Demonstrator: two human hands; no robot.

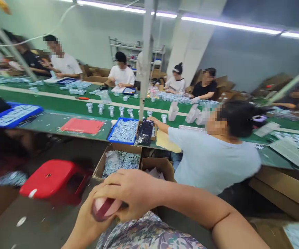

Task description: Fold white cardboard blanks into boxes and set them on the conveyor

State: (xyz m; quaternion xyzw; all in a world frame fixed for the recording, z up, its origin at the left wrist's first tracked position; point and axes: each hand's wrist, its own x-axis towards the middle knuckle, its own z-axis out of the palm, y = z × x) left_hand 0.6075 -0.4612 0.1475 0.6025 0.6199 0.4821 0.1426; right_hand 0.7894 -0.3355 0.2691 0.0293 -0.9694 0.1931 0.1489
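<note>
Low in the head view, my right hand (130,193) comes across from the right and closes over my left hand (87,221). Between them I hold a rounded pink and dark red object (106,209), partly hidden by my fingers. I cannot tell what it is. Just below my hands lies the floral fabric of my own clothing (146,235).
A person in a pale blue T-shirt (211,162) sits just ahead at a long green workbench (61,100). A blue tray of small bagged parts (123,130) stands on it. Below are an open cardboard box (120,159) and a red plastic stool (52,178). Several co-workers sit beyond.
</note>
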